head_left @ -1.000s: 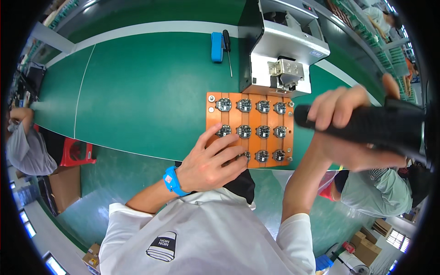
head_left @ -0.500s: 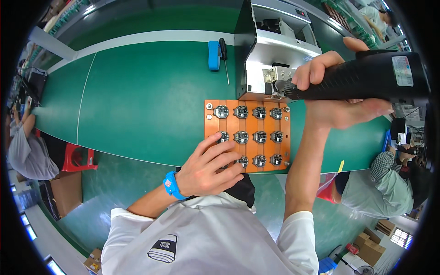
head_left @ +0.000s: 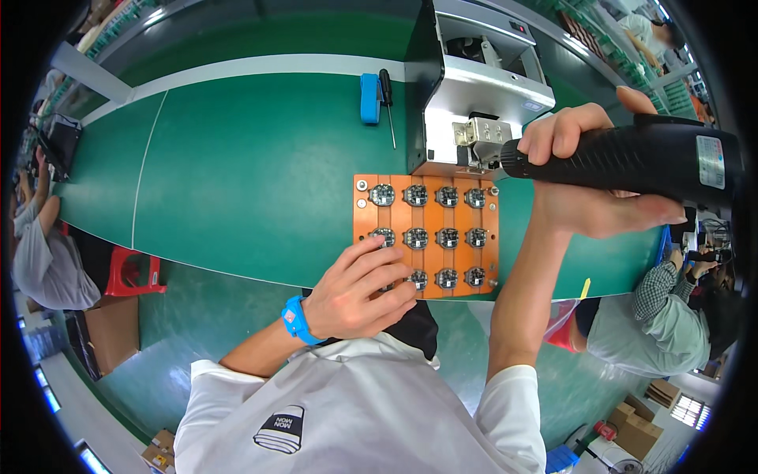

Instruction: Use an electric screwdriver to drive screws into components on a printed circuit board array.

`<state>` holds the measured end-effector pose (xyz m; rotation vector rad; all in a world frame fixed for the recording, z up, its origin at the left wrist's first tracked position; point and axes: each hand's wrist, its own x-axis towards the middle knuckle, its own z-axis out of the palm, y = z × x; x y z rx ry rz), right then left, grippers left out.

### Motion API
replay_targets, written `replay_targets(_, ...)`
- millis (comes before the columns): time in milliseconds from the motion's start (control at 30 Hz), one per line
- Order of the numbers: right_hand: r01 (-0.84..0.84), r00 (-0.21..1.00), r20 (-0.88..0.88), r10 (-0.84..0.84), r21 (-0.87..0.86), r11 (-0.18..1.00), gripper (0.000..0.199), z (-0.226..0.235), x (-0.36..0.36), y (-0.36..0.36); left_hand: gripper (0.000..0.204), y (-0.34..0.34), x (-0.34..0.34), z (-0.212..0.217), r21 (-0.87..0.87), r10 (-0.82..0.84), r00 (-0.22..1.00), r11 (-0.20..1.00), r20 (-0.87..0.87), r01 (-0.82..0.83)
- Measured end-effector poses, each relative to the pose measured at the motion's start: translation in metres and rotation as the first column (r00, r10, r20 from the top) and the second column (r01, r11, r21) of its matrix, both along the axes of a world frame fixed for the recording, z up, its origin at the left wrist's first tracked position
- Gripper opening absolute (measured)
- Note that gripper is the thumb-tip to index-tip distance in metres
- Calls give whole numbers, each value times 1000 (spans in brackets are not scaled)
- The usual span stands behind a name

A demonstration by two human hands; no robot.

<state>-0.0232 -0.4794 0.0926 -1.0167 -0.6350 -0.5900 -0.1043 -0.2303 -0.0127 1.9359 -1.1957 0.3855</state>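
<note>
Since a second ago the right hand (head_left: 588, 178) has swung the black electric screwdriver (head_left: 632, 154) up and leftward; its tip now sits at the small metal fixture (head_left: 482, 136) on the front of the grey machine (head_left: 474, 87), off the orange jig tray (head_left: 426, 235). Judgement: the driver is visiting the machine rather than working a part. Right fingers are wrapped closed around the driver body. The left hand (head_left: 359, 288) lies loosely curled, holding nothing, fingertips (head_left: 379, 246) touching the tray's lower-left corner among the round parts.

The left hand (head_left: 359, 288) rests on the orange tray (head_left: 426, 235); the right hand (head_left: 588, 178) grips a black electric screwdriver (head_left: 632, 156).
</note>
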Motion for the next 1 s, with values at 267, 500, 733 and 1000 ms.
replay_targets(267,22,997,-79,-18,53,998,127,-8,-7,0,33,0,-1,-2,-5,-4,1000,1000,6,4)
replay_targets(500,59,998,-2,-59,0,998,118,0,-21,1,33,0,0,1,-19,2,1000,1000,9,-1)
replay_targets(733,-19,995,99,32,-129,991,96,-7,-71,23,38,-2,5,7,-115,101,978,986,-181,-123)
replay_targets(1000,-138,987,62,145,-106,985,82,-29,-88,41,45,1,6,5,-129,124,979,981,-160,-145)
